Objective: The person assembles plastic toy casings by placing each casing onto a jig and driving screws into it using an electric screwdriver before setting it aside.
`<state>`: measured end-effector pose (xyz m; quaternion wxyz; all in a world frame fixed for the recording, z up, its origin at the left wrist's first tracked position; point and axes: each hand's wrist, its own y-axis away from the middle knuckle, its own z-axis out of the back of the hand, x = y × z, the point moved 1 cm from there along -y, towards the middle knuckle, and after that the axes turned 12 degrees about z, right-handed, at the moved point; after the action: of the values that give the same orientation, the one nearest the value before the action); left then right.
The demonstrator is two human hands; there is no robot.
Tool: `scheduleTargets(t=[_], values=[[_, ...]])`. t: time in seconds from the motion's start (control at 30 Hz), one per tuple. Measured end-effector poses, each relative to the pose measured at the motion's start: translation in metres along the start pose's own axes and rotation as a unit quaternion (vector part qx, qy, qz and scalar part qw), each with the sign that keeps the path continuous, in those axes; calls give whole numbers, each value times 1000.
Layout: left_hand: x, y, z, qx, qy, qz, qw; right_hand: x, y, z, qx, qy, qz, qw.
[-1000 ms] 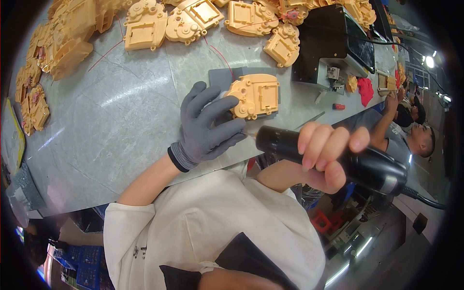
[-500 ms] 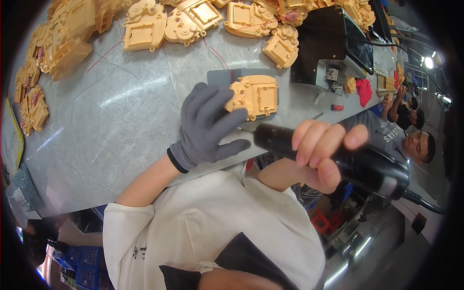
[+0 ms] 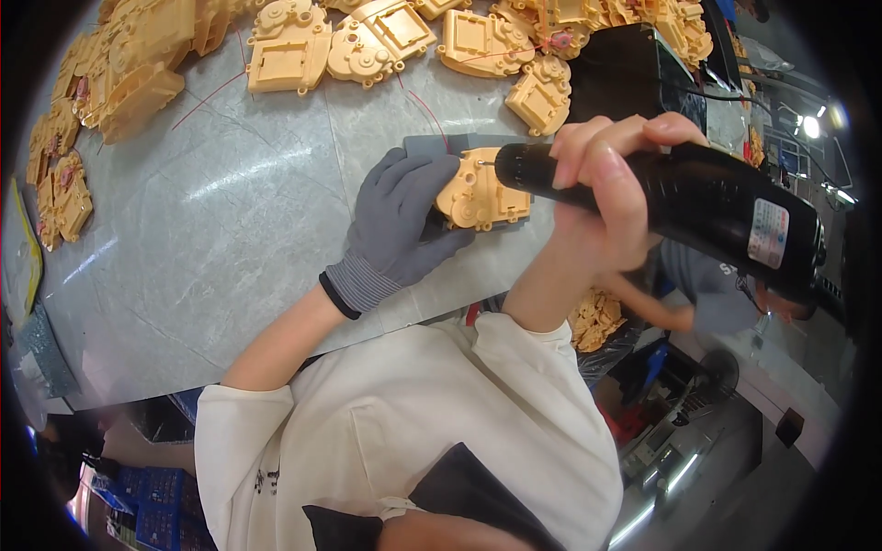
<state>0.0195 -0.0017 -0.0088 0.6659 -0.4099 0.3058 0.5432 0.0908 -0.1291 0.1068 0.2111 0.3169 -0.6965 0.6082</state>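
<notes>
A yellow-orange plastic housing (image 3: 470, 204) lies on a dark grey pad (image 3: 423, 145) on the table. My left hand (image 3: 386, 220), in a grey glove, grips the housing's left side, with fingers at its far edge and the thumb at its near edge. My right hand (image 3: 608, 179) is bare and wrapped around a black electric screwdriver (image 3: 703, 193), held roughly level. The thin bit points left, its tip at the housing's upper part; whether it sits in a screw is too small to tell. The screwdriver's nose hides the housing's upper right corner.
Several similar housings (image 3: 289, 55) line the table's far side, some with thin red wires. More are piled at the left (image 3: 138, 92). A black box-shaped device (image 3: 611, 83) stands at the far right. Another person's arm (image 3: 657, 303) shows on the right.
My right hand has raised the screwdriver up and over the housing, bringing its bit to the housing's upper part. My left hand has closed onto the housing's left side.
</notes>
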Motion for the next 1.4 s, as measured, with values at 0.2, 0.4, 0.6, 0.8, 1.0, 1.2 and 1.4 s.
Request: scheduleTargets(t=[0.2, 0.4, 0.6, 0.8, 1.0, 1.2, 1.4], values=[[0, -1, 2, -5, 5, 5, 1000, -3, 1, -3, 6, 16, -23, 1000], [-1, -3, 4, 11, 27, 18, 999, -9, -1, -2, 43, 46, -47, 997], [2, -3, 4, 13, 37, 23, 999, -12, -3, -9, 17, 6, -66, 998], [6, -3, 2, 14, 21, 8, 1000, -14, -7, -7, 19, -33, -90, 995], [6, -5, 3, 29, 23, 14, 999, -16, -7, -5, 68, -42, -60, 995], [5, -4, 1, 23, 26, 8, 999, -16, -5, -3, 82, -61, -66, 993], [5, -2, 3, 27, 33, 19, 999, -20, -3, 0, 123, -52, -27, 991]])
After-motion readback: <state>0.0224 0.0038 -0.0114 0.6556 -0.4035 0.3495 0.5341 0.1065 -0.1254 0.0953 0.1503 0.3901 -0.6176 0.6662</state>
